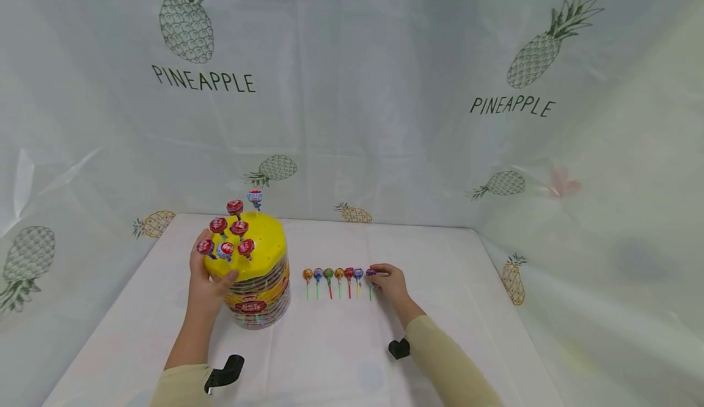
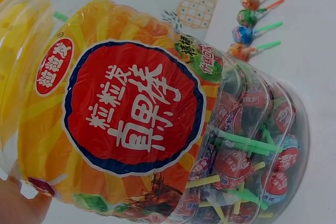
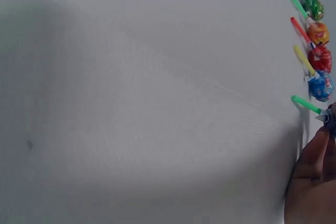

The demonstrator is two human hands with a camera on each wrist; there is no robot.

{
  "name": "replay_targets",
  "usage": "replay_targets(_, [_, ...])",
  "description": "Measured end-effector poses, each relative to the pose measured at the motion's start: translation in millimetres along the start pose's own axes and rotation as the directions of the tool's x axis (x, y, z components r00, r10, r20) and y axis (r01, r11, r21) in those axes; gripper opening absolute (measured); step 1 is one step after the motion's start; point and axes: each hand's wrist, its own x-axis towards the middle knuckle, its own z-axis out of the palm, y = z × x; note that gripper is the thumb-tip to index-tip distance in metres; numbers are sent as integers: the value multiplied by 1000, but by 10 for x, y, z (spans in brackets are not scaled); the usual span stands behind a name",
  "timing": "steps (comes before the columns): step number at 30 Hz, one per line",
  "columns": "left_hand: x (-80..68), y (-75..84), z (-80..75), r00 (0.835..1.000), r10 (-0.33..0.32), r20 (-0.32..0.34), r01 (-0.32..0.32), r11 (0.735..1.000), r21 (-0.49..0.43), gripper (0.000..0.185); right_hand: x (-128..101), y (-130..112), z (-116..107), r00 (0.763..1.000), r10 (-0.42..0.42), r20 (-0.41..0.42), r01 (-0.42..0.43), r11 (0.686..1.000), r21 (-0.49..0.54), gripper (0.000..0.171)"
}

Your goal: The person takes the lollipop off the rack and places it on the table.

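Indoors, at a table point(image 1: 341, 346) draped in white cloth, closed in behind and at both sides by pale sheeting point(image 1: 352, 120) printed with pineapples and the word PINEAPPLE. Left hand point(image 1: 208, 282) wrapped round a lollipop tub point(image 1: 258, 285), thumb on its yellow lid point(image 1: 258, 242), seven lollipops stuck upright above the fingers. Right hand point(image 1: 389, 283) pinching the head of a green-sticked lollipop point(image 1: 371, 274) lying on the cloth, last in a row of lollipops point(image 1: 332, 275) stretching from the fingertips toward the tub. Shadow across the cloth under that wrist.
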Motion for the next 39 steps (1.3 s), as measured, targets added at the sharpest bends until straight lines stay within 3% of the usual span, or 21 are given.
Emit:
replay_targets(5, [-6, -7, 5, 1000, -5, -1, 5, 1000, -4, 85, 17, 23, 16, 1000, 2, -20, -2, 1000, 17, 27])
replay_targets(17, [3, -51, 23, 1000, 24, -2, -24, 1000, -19, 84, 42, 88, 63, 997, -62, -40, 59, 996, -68, 24])
replay_targets(26, [7, -31, 17, 1000, 14, 3, -14, 1000, -13, 84, 49, 88, 97, 996, -59, -68, 51, 992, -114, 22])
replay_targets(39, [-24, -5, 6, 1000, 15, 1, -15, 1000, -11, 85, 36, 94, 112, 997, -45, -59, 39, 994, -98, 25])
